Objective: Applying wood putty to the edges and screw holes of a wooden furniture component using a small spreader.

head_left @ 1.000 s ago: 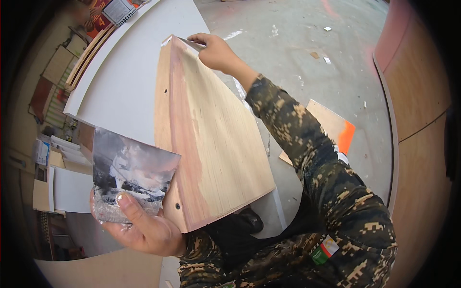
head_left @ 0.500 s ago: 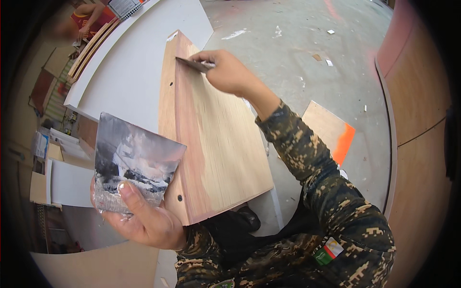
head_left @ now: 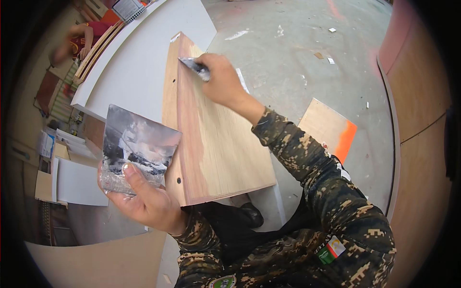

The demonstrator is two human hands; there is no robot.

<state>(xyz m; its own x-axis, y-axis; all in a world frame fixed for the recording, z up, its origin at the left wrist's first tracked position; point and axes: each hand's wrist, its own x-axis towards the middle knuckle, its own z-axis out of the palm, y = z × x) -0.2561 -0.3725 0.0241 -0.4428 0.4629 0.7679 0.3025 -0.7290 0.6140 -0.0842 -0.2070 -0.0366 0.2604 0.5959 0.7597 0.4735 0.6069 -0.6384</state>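
My left hand (head_left: 146, 204) is closed on the lower edge of a square metal plate (head_left: 139, 139), its thumb on the face. Smears of white and grey filler cover that plate. In my right hand (head_left: 223, 81) is a putty knife (head_left: 196, 68), also smeared with grey. The tip of its blade meets the long edge of a pale wooden panel (head_left: 230, 144), close to the far end. Along the panel's left side runs a narrow edge face with dark holes and a reddish-brown strip beside it. The knife's handle is mostly hidden in my fingers.
A large white board (head_left: 139, 67) lies behind the wooden panel. On the floor at right is a plywood piece (head_left: 326, 127) with an orange-painted edge. Another person (head_left: 84, 41) is at the upper left, beside stacked wooden strips (head_left: 98, 53). A curved wooden wall (head_left: 422, 129) stands at far right.
The putty knife has turned so its smeared face shows more. My left hand and the plate have shifted slightly up. At upper left, the other person has moved.
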